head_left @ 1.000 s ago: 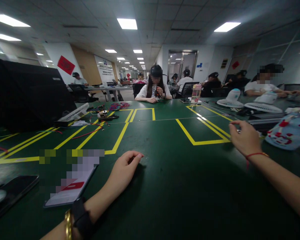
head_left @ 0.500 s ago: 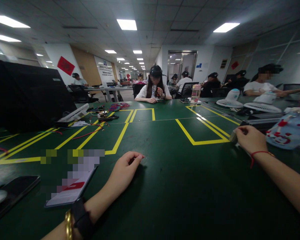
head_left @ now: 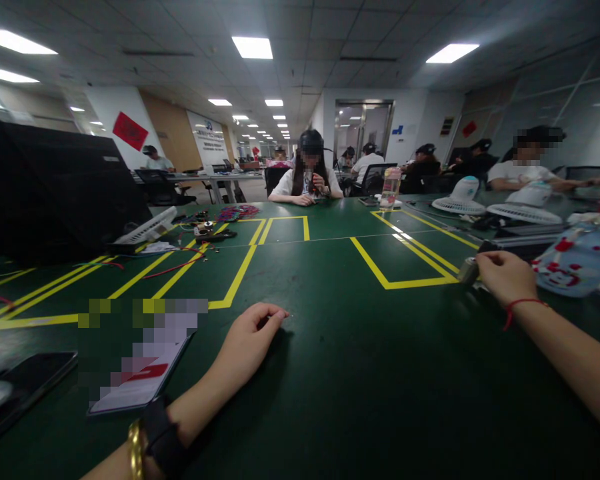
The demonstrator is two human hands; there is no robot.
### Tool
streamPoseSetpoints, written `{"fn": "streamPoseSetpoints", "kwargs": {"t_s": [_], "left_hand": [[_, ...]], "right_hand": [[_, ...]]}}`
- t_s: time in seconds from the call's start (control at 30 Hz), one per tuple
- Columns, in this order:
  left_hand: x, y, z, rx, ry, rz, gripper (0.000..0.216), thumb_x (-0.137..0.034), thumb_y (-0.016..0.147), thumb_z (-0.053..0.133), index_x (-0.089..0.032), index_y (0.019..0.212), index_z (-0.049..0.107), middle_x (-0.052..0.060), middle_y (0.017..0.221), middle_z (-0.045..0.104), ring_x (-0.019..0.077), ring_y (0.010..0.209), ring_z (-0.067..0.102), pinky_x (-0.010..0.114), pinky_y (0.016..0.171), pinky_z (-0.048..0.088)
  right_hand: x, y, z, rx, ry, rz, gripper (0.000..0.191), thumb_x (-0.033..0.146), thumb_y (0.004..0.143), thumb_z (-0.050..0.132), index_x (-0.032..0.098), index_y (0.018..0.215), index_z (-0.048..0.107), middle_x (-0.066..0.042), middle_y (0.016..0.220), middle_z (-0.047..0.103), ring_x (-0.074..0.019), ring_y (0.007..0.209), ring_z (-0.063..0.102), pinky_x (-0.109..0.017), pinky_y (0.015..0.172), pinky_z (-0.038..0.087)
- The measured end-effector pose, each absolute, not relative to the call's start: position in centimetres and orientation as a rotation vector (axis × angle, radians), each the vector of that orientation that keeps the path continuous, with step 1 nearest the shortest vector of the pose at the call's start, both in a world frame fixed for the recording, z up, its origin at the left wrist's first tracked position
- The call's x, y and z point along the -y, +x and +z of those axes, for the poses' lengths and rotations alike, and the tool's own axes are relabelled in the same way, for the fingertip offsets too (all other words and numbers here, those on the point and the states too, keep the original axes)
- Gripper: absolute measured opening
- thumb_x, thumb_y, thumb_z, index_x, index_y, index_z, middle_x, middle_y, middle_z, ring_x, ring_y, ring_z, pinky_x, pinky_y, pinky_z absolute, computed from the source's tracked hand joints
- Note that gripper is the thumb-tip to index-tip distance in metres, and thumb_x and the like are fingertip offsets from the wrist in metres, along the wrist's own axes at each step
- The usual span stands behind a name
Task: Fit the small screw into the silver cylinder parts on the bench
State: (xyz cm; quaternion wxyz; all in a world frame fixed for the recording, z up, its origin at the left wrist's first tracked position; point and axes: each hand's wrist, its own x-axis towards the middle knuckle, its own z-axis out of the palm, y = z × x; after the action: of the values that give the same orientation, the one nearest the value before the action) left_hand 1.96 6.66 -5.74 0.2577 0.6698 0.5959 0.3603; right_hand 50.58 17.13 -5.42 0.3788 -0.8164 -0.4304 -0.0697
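My left hand [head_left: 247,343] rests on the green table [head_left: 330,360] near its middle, fingers curled loosely with thumb and forefinger close together and nothing visible in them. A black band and a gold bracelet circle its wrist. My right hand [head_left: 505,275], with a red string at the wrist, is closed around a small grey cylindrical object [head_left: 469,270] lying at the corner of a yellow taped rectangle [head_left: 405,263]. What the object is I cannot make out.
A card with a red stripe [head_left: 140,377] and a dark phone [head_left: 23,390] lie at the left front. A black case [head_left: 55,190], loose wires and small parts [head_left: 200,233] sit farther left. White fans [head_left: 463,197], a patterned blue pouch [head_left: 573,263] and a bottle [head_left: 390,187] stand right. Several people sit beyond.
My right hand has dropped from a raised position down to the table and closed around the small grey object. My left hand has stayed in place.
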Motion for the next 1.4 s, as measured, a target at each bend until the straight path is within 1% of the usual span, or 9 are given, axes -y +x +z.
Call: {"fn": "streamPoseSetpoints", "kwargs": {"t_s": [0.33,0.53,0.73,0.87,0.97,1.07,1.2,1.3,1.4], "left_hand": [[-6.5,2.1,-5.4,-1.61,1.826,0.963,0.03,-0.041,0.084,0.045,-0.021,0.086,0.067,0.003,0.089,0.068,0.0222,0.084,0.061,0.032,0.074,0.043],[-6.5,2.1,-5.5,-1.611,1.832,0.967,0.03,-0.041,0.083,0.046,-0.021,0.086,0.068,0.004,0.088,0.068,0.0218,0.083,0.061,0.031,0.073,0.043],[-6.6,2.1,-5.5,-1.615,1.844,0.957,0.03,-0.04,0.084,0.045,-0.02,0.085,0.068,0.003,0.087,0.068,0.0214,0.082,0.061,0.031,0.073,0.043],[-6.6,2.1,-5.5,-1.603,1.846,0.967,0.029,-0.04,0.084,0.046,-0.021,0.085,0.068,0.003,0.088,0.068,0.0216,0.084,0.061,0.031,0.075,0.043],[-6.6,2.1,-5.4,-1.601,1.846,0.963,0.029,-0.04,0.084,0.046,-0.021,0.085,0.068,0.003,0.088,0.068,0.0217,0.084,0.061,0.031,0.074,0.043],[-6.5,2.2,-5.3,-1.598,1.846,0.955,0.029,-0.041,0.084,0.046,-0.021,0.085,0.067,0.003,0.088,0.068,0.022,0.084,0.061,0.032,0.074,0.043],[-6.4,2.2,-5.3,-1.595,1.836,0.958,0.03,-0.042,0.084,0.046,-0.021,0.085,0.067,0.004,0.087,0.068,0.0223,0.083,0.061,0.033,0.074,0.043],[-6.5,2.1,-5.4,-1.594,1.838,0.952,0.03,-0.042,0.084,0.046,-0.021,0.086,0.067,0.004,0.089,0.068,0.0225,0.084,0.061,0.033,0.074,0.043],[-6.6,2.1,-5.6,-1.597,1.853,0.953,0.03,-0.041,0.084,0.046,-0.021,0.085,0.067,0.004,0.089,0.068,0.0225,0.086,0.061,0.032,0.075,0.043]], "right_hand": [[-16.2,50.0,-4.8,1.236,-2.06,-0.151,0.031,0.038,0.073,0.053,0.021,0.095,0.067,-0.008,0.094,0.066,-0.0203,0.085,0.055,-0.03,0.076,0.036],[-16.4,49.8,-5.1,1.144,-2.018,-0.086,0.036,0.044,0.074,0.055,0.018,0.096,0.066,-0.009,0.091,0.065,-0.0182,0.079,0.055,-0.029,0.071,0.037],[-16.8,49.5,-5.6,1.041,-1.974,-0.014,0.032,0.037,0.073,0.055,0.016,0.094,0.065,-0.009,0.09,0.065,-0.0167,0.073,0.055,-0.028,0.067,0.038],[-16.4,48.9,-5.9,1.031,-1.937,-0.021,0.041,0.033,0.069,0.059,0.016,0.106,0.058,-0.011,0.098,0.063,-0.0168,0.078,0.055,-0.028,0.07,0.039],[-16.0,47.9,-5.7,1.057,-1.912,-0.043,0.045,0.034,0.062,0.067,0.014,0.101,0.057,-0.015,0.102,0.06,-0.0201,0.085,0.054,-0.031,0.074,0.039],[-15.4,45.0,-5.0,1.153,-1.822,-0.029,0.045,0.037,0.065,0.066,0.015,0.103,0.056,-0.014,0.103,0.06,-0.0189,0.086,0.057,-0.031,0.076,0.042],[-12.8,37.3,-4.0,1.455,-1.492,0.256,0.047,0.039,0.069,0.066,0.016,0.108,0.053,-0.008,0.101,0.062,-0.0159,0.085,0.061,-0.03,0.075,0.05],[-8.9,30.8,-3.7,1.724,-1.153,0.65,0.039,0.036,0.074,0.064,0.016,0.105,0.052,-0.008,0.1,0.062,-0.0157,0.087,0.062,-0.033,0.079,0.052],[-5.1,26.7,-4.0,1.943,-1.026,0.775,0.032,0.03,0.076,0.063,0.02,0.104,0.053,-0.005,0.101,0.061,-0.0135,0.09,0.06,-0.03,0.083,0.051]]}}
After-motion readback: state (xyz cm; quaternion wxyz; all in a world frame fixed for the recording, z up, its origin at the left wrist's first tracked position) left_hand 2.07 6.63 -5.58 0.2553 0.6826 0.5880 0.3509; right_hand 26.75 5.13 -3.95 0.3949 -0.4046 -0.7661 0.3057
